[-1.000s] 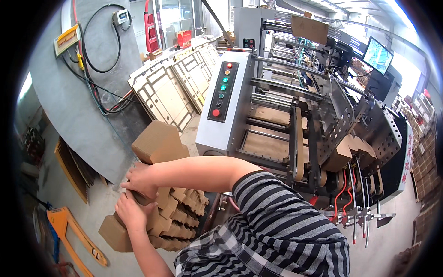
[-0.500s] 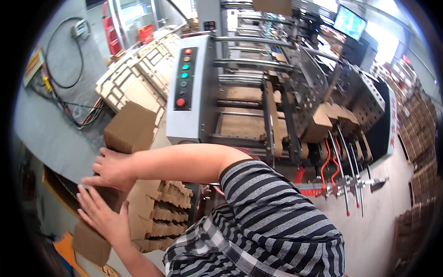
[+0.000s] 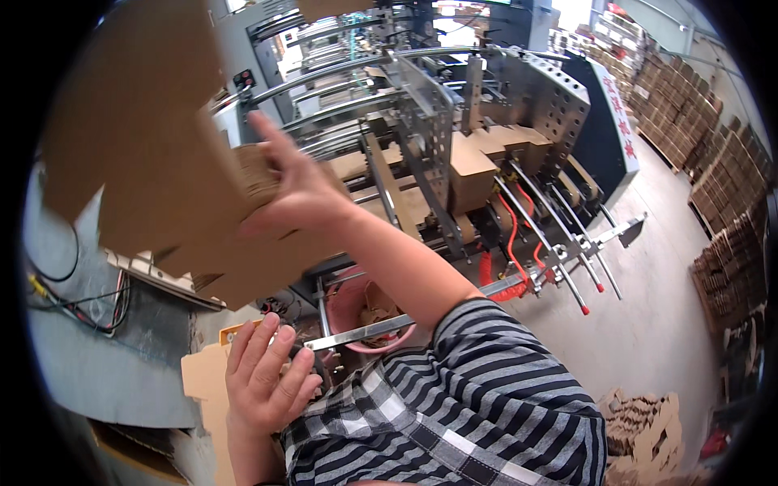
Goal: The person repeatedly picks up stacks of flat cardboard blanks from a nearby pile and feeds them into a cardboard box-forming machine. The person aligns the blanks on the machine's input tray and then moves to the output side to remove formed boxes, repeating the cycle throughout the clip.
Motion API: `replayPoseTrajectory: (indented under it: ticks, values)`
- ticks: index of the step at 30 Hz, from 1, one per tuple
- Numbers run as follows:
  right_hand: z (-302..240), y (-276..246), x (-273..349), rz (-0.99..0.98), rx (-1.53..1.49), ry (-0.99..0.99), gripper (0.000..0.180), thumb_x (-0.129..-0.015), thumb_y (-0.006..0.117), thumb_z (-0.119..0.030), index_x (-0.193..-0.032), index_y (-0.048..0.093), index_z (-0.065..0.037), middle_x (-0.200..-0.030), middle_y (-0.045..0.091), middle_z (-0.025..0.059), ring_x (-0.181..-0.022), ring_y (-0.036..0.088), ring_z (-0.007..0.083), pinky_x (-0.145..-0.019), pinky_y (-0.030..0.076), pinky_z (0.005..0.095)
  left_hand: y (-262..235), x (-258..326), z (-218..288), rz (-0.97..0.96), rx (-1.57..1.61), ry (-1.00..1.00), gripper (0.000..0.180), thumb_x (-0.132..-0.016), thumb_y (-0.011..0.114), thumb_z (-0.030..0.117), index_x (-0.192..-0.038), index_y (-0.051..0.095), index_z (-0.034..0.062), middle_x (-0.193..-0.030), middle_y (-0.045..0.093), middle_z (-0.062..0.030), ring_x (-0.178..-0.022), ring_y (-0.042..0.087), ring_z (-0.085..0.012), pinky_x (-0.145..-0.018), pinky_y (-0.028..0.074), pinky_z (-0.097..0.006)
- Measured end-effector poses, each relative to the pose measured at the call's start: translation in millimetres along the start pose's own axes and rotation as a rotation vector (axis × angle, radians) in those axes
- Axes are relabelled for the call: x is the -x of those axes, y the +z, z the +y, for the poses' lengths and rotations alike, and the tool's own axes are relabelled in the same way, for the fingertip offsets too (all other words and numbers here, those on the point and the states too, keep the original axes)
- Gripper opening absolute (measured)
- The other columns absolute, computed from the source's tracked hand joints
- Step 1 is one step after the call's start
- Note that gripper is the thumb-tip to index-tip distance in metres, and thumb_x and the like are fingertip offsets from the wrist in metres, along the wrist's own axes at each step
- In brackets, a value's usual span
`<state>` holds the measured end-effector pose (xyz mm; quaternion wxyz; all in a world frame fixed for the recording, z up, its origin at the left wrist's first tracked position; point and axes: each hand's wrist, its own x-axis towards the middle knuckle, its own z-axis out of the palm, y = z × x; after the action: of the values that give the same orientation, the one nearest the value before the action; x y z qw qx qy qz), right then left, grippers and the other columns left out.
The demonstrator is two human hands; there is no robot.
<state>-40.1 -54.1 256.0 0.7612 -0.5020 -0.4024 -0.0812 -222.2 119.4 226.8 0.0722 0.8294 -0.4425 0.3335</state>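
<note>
A thick stack of flat brown cardboard blanks (image 3: pixel 146 138) fills the upper left, lifted in front of the machine and tilted. My right hand (image 3: pixel 300 190) grips its right edge, the thumb side up and the fingers partly hidden by the cardboard. Lower down, near my body, my left hand (image 3: pixel 263 377) is raised with its fingers stretched out and nothing in it. Beside that hand lies another piece of cut cardboard (image 3: pixel 203 389).
A machine with steel rails and a perforated plate (image 3: pixel 551 93) stands ahead, with cardboard (image 3: pixel 474 166) in its feeder. A metal bar (image 3: pixel 365 330) crosses before me above a pink bucket (image 3: pixel 344 300) of scraps. Stacked cardboard (image 3: pixel 673 105) lines the right; a grey surface (image 3: pixel 73 348) lies left.
Both hands were together low on the left at the cardboard. My right hand has since raised a stack up and forward; the left has drawn back toward my body. The view has turned right.
</note>
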Motion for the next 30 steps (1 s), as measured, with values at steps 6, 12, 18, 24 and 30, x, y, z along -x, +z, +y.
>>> replayPoseTrajectory:
  ticks: [6,12,18,24,30]
  values:
    - [-28,-127,90,0.475,-0.366,0.106,0.082,-0.061,0.070,-0.001,-0.137,0.039,-0.002,-0.116,0.059,0.0144,-0.105,0.059,0.0260,-0.094,0.047,0.0387,44,-24,-26,-0.013,0.175,0.034,0.046,-0.078,0.071,0.027,-0.116,0.059,0.0040,-0.127,0.054,-0.0212,-0.116,0.055,-0.0397,-0.100,0.038,-0.055]
    - [-68,-223,210,1.092,-0.307,0.033,0.062,-0.073,0.068,-0.016,-0.130,0.047,-0.001,-0.124,0.056,0.0129,-0.114,0.055,0.0293,-0.099,0.045,0.0431,97,-50,-45,0.041,0.333,-0.017,0.050,-0.073,0.075,0.026,-0.114,0.060,0.0030,-0.124,0.056,-0.0222,-0.115,0.055,-0.0375,-0.100,0.040,-0.052]
    - [-90,-285,264,1.394,-0.169,-0.037,0.057,-0.076,0.074,-0.023,-0.124,0.051,-0.004,-0.117,0.059,0.0107,-0.108,0.057,0.0278,-0.095,0.048,0.0433,144,-79,-53,-0.035,0.428,-0.067,0.060,-0.062,0.078,0.019,-0.117,0.060,0.0035,-0.124,0.057,-0.0202,-0.112,0.057,-0.0335,-0.099,0.041,-0.046]
    - [-83,-340,240,1.487,-0.175,0.048,0.050,-0.077,0.074,-0.023,-0.119,0.055,-0.004,-0.112,0.060,0.0094,-0.104,0.058,0.0278,-0.090,0.050,0.0446,189,-98,-55,-0.148,0.512,-0.126,0.066,-0.058,0.079,0.016,-0.120,0.058,0.0050,-0.127,0.054,-0.0207,-0.113,0.055,-0.0341,-0.098,0.042,-0.046]
    - [-55,-392,188,1.464,-0.216,0.069,0.046,-0.076,0.075,-0.018,-0.116,0.057,-0.004,-0.111,0.062,0.0099,-0.103,0.059,0.0282,-0.090,0.049,0.0443,219,-101,-56,-0.199,0.517,-0.193,0.073,-0.058,0.080,0.015,-0.126,0.053,0.0052,-0.131,0.051,-0.0193,-0.113,0.054,-0.0359,-0.096,0.043,-0.047]
